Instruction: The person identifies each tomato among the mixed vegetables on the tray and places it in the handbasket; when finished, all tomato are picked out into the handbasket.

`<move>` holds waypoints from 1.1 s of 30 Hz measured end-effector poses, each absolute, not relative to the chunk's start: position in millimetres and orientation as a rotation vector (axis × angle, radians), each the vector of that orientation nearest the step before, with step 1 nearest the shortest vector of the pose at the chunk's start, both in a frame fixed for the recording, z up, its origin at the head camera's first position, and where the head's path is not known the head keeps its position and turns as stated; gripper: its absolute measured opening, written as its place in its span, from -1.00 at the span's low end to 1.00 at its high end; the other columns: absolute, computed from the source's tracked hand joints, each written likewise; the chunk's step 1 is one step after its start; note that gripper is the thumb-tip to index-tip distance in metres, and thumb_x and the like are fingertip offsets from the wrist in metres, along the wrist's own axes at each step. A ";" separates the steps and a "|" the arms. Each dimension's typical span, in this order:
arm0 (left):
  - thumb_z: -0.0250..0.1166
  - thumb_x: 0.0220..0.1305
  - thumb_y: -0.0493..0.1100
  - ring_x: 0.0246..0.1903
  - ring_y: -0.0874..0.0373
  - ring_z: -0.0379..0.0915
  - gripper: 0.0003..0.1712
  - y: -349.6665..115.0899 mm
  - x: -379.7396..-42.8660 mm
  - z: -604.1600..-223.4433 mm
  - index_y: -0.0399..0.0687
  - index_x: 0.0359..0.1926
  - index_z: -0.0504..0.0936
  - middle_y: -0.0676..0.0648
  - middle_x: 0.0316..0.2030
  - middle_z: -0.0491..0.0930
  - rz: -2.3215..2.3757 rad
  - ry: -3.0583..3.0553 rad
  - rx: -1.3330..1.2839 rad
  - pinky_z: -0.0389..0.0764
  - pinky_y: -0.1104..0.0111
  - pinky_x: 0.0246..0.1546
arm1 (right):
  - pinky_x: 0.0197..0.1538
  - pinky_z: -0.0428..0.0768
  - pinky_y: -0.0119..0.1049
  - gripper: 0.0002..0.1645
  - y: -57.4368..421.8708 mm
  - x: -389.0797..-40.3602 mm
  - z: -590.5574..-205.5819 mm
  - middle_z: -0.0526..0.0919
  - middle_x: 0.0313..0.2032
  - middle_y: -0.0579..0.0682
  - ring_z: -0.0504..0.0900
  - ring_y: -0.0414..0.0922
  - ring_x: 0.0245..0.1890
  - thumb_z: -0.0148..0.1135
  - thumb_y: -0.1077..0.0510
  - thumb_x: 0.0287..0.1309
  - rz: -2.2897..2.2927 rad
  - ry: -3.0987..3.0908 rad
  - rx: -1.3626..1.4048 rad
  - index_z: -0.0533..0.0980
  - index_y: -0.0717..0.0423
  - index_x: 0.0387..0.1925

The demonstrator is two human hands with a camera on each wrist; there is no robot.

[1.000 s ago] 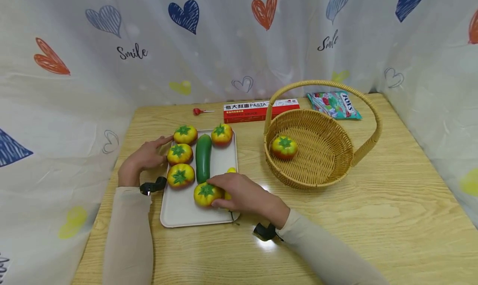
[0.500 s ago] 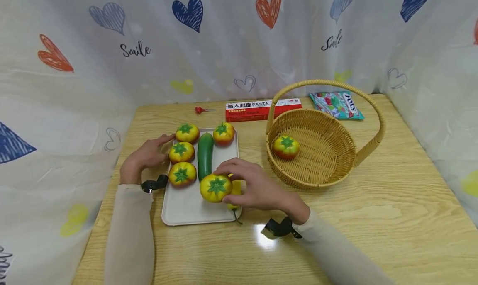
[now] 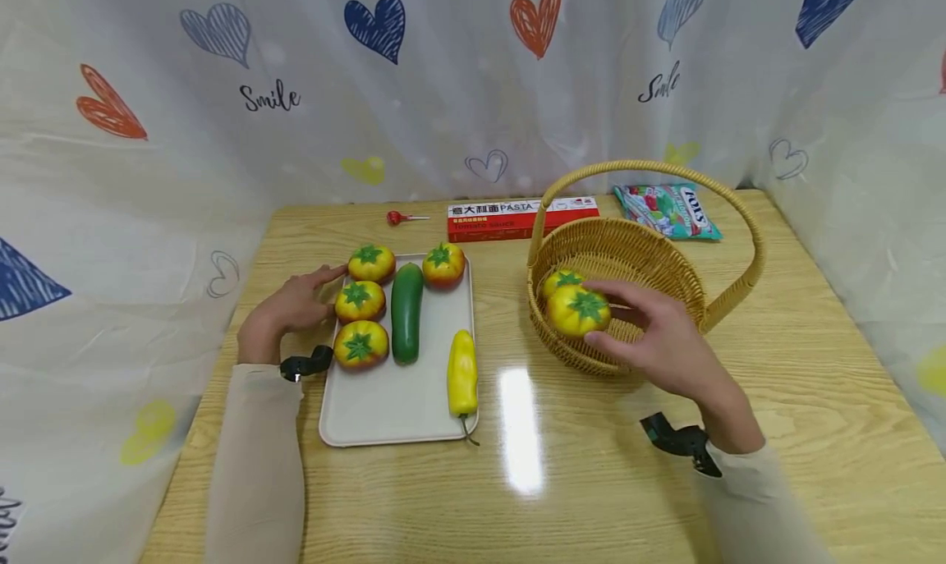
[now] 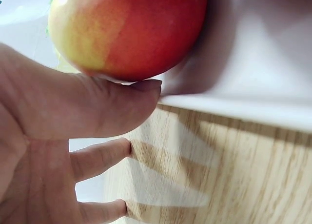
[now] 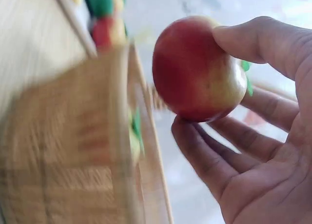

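Observation:
My right hand (image 3: pixel 661 342) pinches a yellow-red tomato (image 3: pixel 576 313) with a green star-shaped calyx, between thumb and fingertips. In the head view it hangs over the left side of the wicker basket (image 3: pixel 580 359), partly covering a second tomato (image 3: pixel 559 280) inside. The right wrist view has the gripped tomato (image 5: pixel 195 70) above the blurred basket rim. My left hand (image 3: pixel 291 305) rests at the left edge of the white tray (image 3: pixel 384 420), fingers extended. Its thumb touches or nearly touches a tomato (image 4: pixel 131 33) in the left wrist view.
Beside several tomatoes (image 3: pixel 360 345), the tray holds a green cucumber (image 3: pixel 406 314) and a yellow pepper (image 3: pixel 463 375). Behind lie a lollipop (image 3: pixel 395 218), a red pasta box (image 3: pixel 488 222) and a candy bag (image 3: pixel 668 211). The basket's tall handle (image 3: pixel 650 166) arches over it.
My right hand has lifted the tomato from the tray's lower part and carried it right, over the basket, uncovering the yellow pepper. The left hand has stayed put.

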State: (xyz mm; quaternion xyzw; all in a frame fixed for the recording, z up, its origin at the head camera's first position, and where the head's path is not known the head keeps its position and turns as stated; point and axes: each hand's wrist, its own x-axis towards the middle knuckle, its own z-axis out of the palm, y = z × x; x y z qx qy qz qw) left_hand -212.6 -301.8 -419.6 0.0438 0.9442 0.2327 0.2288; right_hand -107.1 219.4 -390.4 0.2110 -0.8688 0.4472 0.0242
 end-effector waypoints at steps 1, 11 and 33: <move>0.24 0.40 -0.18 0.66 -0.66 -0.28 -0.04 -302.3 -212.6 -419.8 -0.01 0.76 0.12 -0.45 0.72 -0.05 0.638 2.600 0.119 -0.16 -0.55 0.58 | 0.24 0.67 -0.55 -0.31 225.4 -107.5 -390.4 0.70 0.31 0.08 0.77 0.08 0.18 0.58 0.24 0.27 1.348 -2.706 0.620 0.60 0.02 0.41; 0.24 0.38 -0.20 0.65 -0.66 -0.26 -0.04 -304.0 -211.3 -420.9 -0.02 0.75 0.14 -0.46 0.71 -0.03 0.641 2.608 0.124 -0.15 -0.55 0.58 | 0.20 0.79 0.16 -0.36 235.5 -125.3 -406.3 0.70 0.33 0.23 0.80 0.22 0.17 0.57 0.06 0.32 1.191 -2.996 0.608 0.62 0.14 0.37; 0.24 0.41 -0.19 0.66 -0.65 -0.25 -0.05 -303.1 -213.2 -419.3 -0.04 0.75 0.13 -0.48 0.71 -0.06 0.641 2.616 0.154 -0.22 -0.53 0.60 | 0.34 0.67 0.30 -0.14 212.6 -144.5 -412.5 0.57 0.48 0.21 0.67 0.32 0.33 0.60 -0.02 0.30 1.107 -2.951 0.515 0.49 0.07 0.53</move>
